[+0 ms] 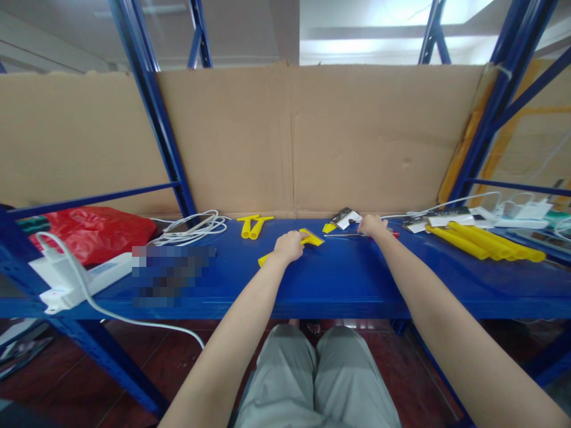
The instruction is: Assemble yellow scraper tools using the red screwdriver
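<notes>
My left hand (289,246) is closed around a yellow scraper (314,238), a tool with a wide flat head and a round handle. Its head points right and the handle end shows left of my wrist, just above the blue shelf. My right hand (373,226) is closed over a screwdriver (343,235) lying low at the shelf; the metal shaft sticks out to the left and a bit of red handle to the right. Beside that hand lies a black-and-white card (346,217) with a yellow piece (329,227) under it. Two more yellow scrapers (256,227) lie further left.
Several yellow tube-shaped handles (491,242) lie at the right beside packaging cards (450,216). On the left are a white power strip (104,276), coiled white cable (200,227) and a red plastic bag (96,233). Cardboard (357,137) walls the back between blue posts.
</notes>
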A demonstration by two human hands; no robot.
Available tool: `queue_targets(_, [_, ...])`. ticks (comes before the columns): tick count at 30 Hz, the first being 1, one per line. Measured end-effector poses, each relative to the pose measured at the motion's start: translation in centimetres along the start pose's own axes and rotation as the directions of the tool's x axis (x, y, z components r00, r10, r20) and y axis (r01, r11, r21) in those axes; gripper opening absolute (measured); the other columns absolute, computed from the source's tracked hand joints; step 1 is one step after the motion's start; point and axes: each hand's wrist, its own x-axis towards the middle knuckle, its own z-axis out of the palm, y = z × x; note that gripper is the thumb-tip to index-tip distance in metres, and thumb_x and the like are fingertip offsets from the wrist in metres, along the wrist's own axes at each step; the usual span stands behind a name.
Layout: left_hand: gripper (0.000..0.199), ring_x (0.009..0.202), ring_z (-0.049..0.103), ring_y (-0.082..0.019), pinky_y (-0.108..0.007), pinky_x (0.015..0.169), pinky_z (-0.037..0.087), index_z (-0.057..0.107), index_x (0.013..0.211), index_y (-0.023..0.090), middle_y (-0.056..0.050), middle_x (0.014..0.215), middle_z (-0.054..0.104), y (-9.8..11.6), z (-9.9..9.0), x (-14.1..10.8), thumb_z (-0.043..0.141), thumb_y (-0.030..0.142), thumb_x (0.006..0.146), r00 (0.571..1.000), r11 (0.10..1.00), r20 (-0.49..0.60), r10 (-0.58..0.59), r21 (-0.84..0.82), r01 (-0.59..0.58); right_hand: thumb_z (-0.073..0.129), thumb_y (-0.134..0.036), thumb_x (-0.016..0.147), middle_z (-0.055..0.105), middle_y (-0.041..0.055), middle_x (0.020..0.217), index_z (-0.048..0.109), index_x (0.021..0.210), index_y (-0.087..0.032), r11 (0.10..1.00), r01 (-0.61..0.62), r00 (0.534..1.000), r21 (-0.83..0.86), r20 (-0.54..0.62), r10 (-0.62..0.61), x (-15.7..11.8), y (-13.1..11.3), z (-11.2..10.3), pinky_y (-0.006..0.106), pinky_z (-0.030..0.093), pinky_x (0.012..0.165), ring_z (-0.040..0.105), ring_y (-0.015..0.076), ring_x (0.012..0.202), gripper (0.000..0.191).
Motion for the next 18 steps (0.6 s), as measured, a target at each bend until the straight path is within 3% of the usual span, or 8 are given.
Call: queue_targets(18, [0.042, 0.113, 0.056, -0.024, -0.034, 0.093, 0.045, 0.055, 0.128, 0.027, -0.006, 0.121, 0.062, -0.1, 0.5, 0.3, 0.053, 0.023, 0.085, 1.0, 1.0, 0.003, -0.008, 0.007, 0.008, 0.062, -0.022, 0.074, 0.058, 0.0196, 0.12, 0.056, 0.123, -0.013, 0.994, -0.111, 0.992, -0.01, 0.057, 0.112, 1.8, 0.0, 0.9, 0.047, 0.039, 0.094, 0.048, 0.0312, 0.12, 0.05])
